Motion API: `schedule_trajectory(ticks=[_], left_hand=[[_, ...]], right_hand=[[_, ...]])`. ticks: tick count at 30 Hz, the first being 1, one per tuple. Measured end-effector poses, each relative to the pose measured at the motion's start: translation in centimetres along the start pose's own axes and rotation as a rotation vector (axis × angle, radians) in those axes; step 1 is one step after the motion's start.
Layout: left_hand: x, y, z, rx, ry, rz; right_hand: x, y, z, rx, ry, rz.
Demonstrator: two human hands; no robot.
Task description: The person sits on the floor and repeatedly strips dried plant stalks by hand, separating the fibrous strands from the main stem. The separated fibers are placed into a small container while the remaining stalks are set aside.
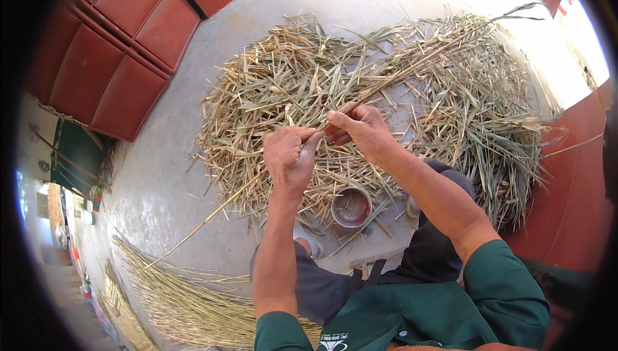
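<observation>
A long dry reed stalk (212,215) slants across the view from lower left to upper right, with dry leaves at its top end. My left hand (289,155) is closed around it, thumb and forefinger pinching it. Close beside, almost touching, my right hand (359,129) grips the same stalk between thumb and fingers. Under and beyond both hands lies a heap of cut stalks and leaves (260,90). At the lower left a bundle of thin, bare stalks (193,302) is spread on the floor.
A small round bowl (351,207) stands near my feet at the heap's edge. More leafy straw (483,109) is piled at the right. Red panelled doors (116,46) are at the upper left, and a red panel (569,182) is at the right. A woven mat strip (120,307) lies lower left.
</observation>
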State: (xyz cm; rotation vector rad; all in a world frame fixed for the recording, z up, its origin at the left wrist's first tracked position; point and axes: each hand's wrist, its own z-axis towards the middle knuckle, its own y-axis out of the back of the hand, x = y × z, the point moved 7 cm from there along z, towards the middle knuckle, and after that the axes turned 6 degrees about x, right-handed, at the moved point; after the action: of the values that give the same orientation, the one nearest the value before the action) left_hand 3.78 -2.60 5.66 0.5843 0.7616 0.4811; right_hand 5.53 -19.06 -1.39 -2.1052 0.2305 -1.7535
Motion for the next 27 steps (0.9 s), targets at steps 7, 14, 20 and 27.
schedule_trajectory(ticks=[7, 14, 20, 27], left_hand=[[1.1, -0.6, -0.8, -0.037, 0.152, -0.092], [3.6, -2.2, -2.1, 0.056, 0.498, -0.472], [1.9, -1.8, -1.0, 0.082, 0.271, -0.221], [3.3, -1.2, -1.6, -0.004, 0.536, -0.532]], right_hand=[[-0.2, 0.0, 0.1, 0.018, -0.063, -0.014], [0.1, 0.1, 0.1, 0.080, -0.025, -0.040], [0.2, 0.3, -0.1, 0.070, -0.018, -0.075], [0.3, -0.3, -0.3, 0.112, 0.042, -0.114]])
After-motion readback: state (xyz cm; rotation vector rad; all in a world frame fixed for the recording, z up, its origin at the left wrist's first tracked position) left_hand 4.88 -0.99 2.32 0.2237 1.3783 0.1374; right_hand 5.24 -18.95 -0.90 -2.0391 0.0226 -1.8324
